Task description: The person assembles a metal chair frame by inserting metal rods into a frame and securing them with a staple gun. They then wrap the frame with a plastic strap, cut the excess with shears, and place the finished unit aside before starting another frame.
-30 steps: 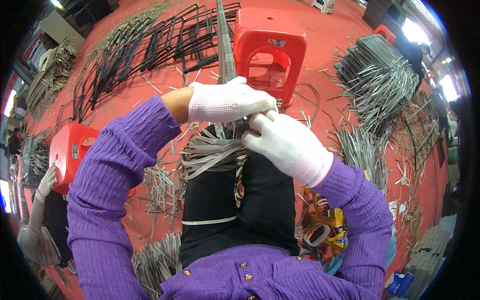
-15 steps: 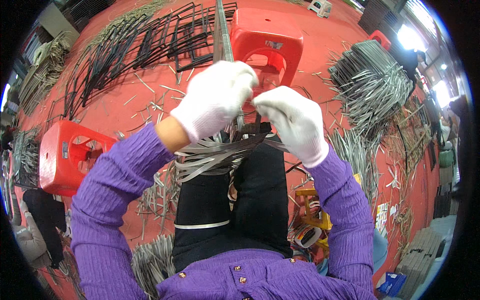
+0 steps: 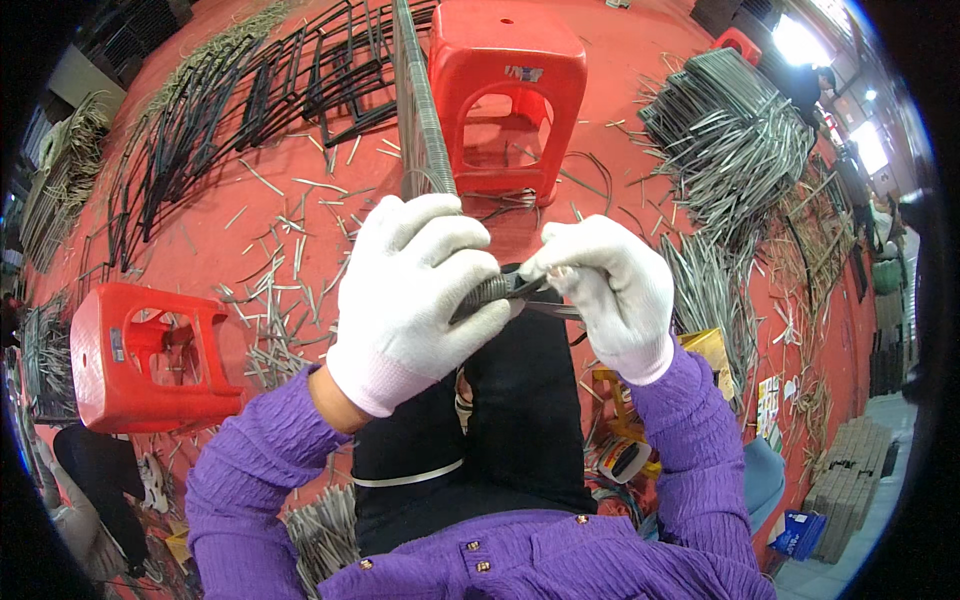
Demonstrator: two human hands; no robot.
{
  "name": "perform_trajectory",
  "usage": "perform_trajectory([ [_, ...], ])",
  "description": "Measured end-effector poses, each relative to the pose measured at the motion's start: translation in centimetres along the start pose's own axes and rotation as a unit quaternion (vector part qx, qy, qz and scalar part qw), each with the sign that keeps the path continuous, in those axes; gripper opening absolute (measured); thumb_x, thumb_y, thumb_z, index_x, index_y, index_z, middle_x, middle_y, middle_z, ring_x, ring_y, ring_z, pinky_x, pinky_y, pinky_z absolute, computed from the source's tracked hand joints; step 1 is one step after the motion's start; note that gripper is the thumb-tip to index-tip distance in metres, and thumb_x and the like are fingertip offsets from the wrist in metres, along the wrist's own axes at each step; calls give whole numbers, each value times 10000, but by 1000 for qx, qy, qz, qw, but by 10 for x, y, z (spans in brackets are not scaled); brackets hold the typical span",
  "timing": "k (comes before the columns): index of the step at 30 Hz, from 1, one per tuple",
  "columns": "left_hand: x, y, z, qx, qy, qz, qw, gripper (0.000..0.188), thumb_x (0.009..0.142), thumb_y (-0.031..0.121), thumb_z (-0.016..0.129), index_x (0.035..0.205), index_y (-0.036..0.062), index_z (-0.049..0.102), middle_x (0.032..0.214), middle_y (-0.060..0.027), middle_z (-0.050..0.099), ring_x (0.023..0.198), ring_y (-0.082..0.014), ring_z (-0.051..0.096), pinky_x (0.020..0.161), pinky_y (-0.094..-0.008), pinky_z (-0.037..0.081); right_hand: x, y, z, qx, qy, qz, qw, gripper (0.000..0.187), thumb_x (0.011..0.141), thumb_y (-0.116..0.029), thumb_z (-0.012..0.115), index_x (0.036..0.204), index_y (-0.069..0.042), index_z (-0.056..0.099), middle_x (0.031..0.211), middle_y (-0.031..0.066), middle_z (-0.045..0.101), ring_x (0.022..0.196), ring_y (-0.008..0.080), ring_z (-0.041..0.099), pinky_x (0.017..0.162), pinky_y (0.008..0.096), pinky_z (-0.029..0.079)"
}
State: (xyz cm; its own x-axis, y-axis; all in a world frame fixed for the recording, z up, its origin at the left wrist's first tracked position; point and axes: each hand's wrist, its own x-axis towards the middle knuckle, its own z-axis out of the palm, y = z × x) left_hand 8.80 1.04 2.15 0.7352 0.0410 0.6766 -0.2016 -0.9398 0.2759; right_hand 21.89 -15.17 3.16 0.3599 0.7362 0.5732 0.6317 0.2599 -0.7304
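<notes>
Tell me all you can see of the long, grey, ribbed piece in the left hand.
The long, grey, ribbed piece looks closely wrapped or woven from narrow, slightly shiny strips, perhaps plastic. Seen nearly edge-on, it runs from the picture's top edge, left of the upright red plastic stool, to the white-gloved left hand, which hides part of it. A ribbed stretch shows within that grip; from there a narrow dark strip reaches the white-gloved right hand. The far end is out of view.
</notes>
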Motion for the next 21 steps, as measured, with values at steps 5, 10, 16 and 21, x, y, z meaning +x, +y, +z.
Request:
perform_trajectory([
  [5, -1, -2, 6, 12, 6, 14, 1000, 260, 673, 243, 804, 823, 117, 635, 949, -11, 592, 1024, -231, 572, 901, -441, 399, 12, 6, 2, -20, 1, -59, 998, 123, 875, 51, 633, 956, -38, 660, 768, 71, 624, 654, 148, 609, 614, 269, 494],
  [10, -3, -1, 10, -11, 21, -13, 1000, 285, 664, 217, 824, 841, 107, 630, 962, -24, 594, 1015, -246, 578, 882, -413, 448, 31, 24, 13, 98, -46, 155, 982, 98, 941, -40, 594, 980, 23, 658, 805, 35, 654, 699, 75, 586, 627, 232, 487],
  [16, -2, 0, 6, -56, 46, -28, 997, 368, 661, 193, 866, 937, 99, 642, 1003, -62, 648, 951, -299, 619, 882, -416, 470, 33, 51, 11, 319, -186, 425, 826, 130, 937, -140, 624, 961, -31, 691, 824, -21, 653, 721, 68, 580, 646, 214, 466],
  [21, 8, 8, -6, 11, -33, 20, 999, 270, 677, 158, 831, 913, 119, 705, 880, -24, 689, 988, -259, 627, 870, -411, 454, 28, 71, 11, 381, -255, 469, 754, 194, 931, -144, 617, 1076, -24, 662, 971, 3, 667, 839, 75, 622, 756, 233, 494],
])
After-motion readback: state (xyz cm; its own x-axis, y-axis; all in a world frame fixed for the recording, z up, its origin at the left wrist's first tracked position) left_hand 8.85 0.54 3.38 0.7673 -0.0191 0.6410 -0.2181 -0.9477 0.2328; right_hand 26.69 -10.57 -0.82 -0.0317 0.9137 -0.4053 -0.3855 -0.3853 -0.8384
